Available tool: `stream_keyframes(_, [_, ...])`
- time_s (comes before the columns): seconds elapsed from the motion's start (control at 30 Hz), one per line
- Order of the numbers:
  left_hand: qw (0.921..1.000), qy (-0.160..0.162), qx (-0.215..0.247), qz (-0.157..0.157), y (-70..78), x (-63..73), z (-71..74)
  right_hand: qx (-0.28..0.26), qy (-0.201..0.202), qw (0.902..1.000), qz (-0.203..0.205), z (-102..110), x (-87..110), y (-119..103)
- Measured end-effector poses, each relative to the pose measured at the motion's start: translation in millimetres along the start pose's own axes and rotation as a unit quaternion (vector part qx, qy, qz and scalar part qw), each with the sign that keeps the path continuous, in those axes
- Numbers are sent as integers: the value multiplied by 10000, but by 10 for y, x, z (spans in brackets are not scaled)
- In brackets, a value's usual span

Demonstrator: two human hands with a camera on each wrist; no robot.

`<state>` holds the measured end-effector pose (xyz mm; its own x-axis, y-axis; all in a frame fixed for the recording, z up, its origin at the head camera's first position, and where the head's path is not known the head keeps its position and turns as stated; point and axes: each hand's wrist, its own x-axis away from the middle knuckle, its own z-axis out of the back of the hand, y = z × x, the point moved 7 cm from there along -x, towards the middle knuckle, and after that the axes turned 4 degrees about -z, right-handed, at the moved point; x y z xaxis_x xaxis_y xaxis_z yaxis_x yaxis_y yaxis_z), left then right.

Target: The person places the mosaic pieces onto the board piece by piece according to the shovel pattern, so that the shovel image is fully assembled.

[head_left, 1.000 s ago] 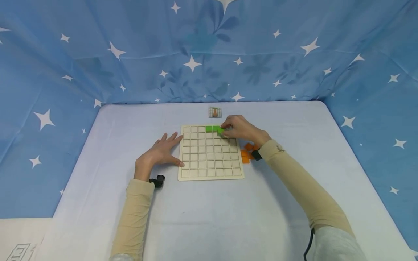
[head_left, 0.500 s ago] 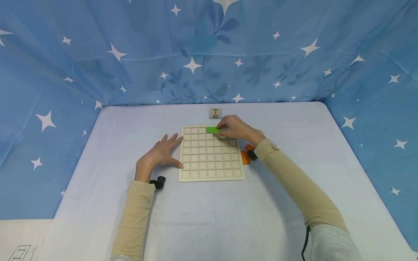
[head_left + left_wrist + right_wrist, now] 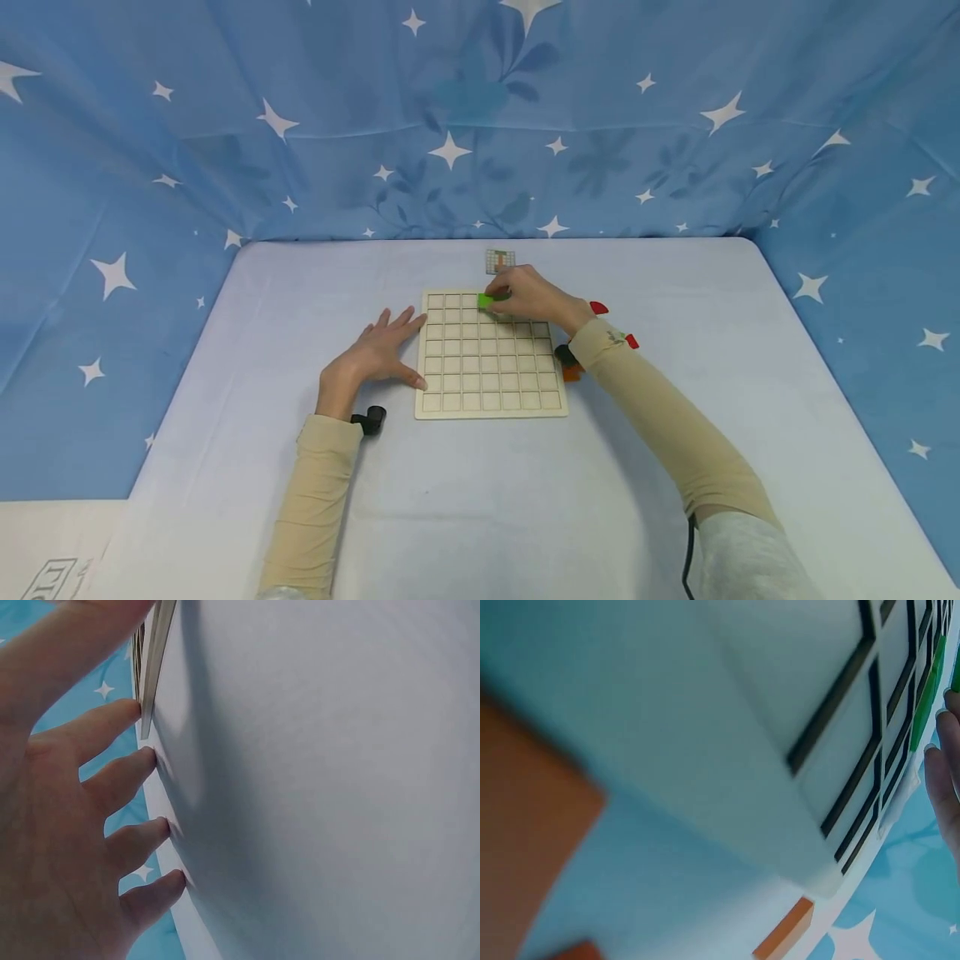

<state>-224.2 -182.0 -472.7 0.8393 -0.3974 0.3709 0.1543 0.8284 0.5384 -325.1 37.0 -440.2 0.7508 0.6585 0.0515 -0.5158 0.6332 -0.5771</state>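
Observation:
A pale square board [image 3: 480, 412] with a grid of shallow cells lies on the white table. My left hand [image 3: 375, 350] is spread at its left side, thumb and a fingertip touching the edge; the left wrist view shows this left hand [image 3: 67, 795] with its fingers apart. Over the board's far row, my right hand [image 3: 528, 293] pinches a green square tile [image 3: 484, 301], partly covered by the fingers. In the right wrist view, a green tile [image 3: 928, 697] lies on the board beside the right hand's fingers [image 3: 943, 765].
A small card [image 3: 500, 261] with a grid pattern lies behind the board. Orange tiles [image 3: 572, 374] sit against the board's right side, partly under the right wrist. Further right are red pieces [image 3: 598, 307]. A blue curtain [image 3: 480, 125] hangs behind the table.
My right hand has moved left along the far row with the green tile, covering green tiles seen there before. Red pieces now show beyond the right wrist. The left hand stays at the board's edge.

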Motion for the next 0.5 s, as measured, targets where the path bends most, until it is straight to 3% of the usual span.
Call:
stream_keyframes(0.27, [10000,-10,-16,55,114,70,66,166,-36,9997,154,-46,-81,-56])
stream_keyframes(0.5, [10000,23,-47,84,37,28,20,194,-37,9996,180,-65,-144,-84])
